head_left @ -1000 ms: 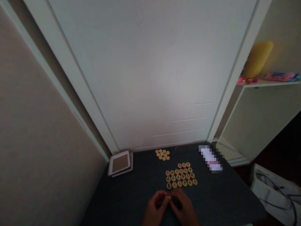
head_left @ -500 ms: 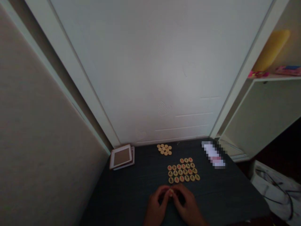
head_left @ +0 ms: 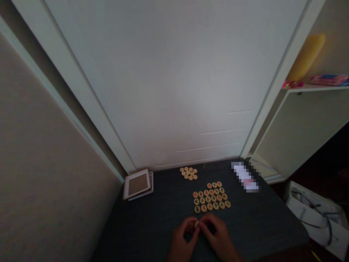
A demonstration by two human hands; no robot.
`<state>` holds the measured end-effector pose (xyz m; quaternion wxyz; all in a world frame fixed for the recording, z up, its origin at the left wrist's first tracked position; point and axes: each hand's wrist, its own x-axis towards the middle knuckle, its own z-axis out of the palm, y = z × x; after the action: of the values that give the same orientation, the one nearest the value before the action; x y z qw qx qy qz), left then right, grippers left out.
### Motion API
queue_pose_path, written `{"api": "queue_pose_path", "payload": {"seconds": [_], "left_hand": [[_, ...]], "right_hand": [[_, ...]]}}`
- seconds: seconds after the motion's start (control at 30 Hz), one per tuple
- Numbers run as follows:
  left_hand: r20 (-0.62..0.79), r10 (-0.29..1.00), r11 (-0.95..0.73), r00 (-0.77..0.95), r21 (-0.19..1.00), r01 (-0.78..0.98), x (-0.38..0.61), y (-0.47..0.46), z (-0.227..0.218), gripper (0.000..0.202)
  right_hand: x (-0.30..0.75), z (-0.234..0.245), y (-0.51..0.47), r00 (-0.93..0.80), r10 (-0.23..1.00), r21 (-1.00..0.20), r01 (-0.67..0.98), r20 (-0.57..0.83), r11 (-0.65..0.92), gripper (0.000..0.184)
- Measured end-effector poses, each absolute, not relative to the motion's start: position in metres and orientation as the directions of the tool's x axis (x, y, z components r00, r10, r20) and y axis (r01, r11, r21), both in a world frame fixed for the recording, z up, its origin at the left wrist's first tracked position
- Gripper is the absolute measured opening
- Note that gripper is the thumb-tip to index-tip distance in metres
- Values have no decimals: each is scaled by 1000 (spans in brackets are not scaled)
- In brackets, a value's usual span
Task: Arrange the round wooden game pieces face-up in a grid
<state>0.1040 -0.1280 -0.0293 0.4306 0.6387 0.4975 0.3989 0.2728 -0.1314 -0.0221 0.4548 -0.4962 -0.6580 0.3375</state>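
Small delta only: left hand and right hand have crept slightly forward toward the grid of discs. The pale disc pinched between their fingertips now shows more clearly, exposed on the left-hand side. Head view drifted slightly.

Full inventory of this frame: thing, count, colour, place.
dark grey table: 1, dark grey, lower middle
marked round wooden game pieces: about twenty, tan with red or black marks, grid mid-table
plain round wooden discs: about ten, tan, cluster at far edge
white-framed square box: 1, white with brown inside, far left corner
blurred-out item: 1, white and pink, far right of table
yellow oblong object: 1, yellow, shelf upper right
white bag with black cord: 1, white, floor right
small pale round piece: 1, tan, between both hands' fingertips
left hand: 1, near edge
right hand: 1, near edge
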Motion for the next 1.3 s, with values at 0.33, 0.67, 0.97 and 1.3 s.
{"api": "queue_pose_path", "payload": {"seconds": [0.33, 0.67, 0.97, 1.3], "left_hand": [[30, 990, -61, 141, 973, 221, 104, -129, -19, 29], [49, 986, -83, 161, 973, 214, 104, -132, -12, 28], [84, 978, -133, 190, 955, 265, 105, -133, -11, 24], [96, 982, -140, 161, 946, 293, 104, -130, -20, 30]], "right_hand": [[269, -15, -133, -153, 929, -861, 349, 338, 371, 15], [269, -16, -136, -139, 953, -890, 340, 271, 303, 15], [272, -17, -134, -128, 961, -903, 329, 247, 276, 16], [269, -29, -132, -85, 972, -893, 384, 220, 235, 16]]}}
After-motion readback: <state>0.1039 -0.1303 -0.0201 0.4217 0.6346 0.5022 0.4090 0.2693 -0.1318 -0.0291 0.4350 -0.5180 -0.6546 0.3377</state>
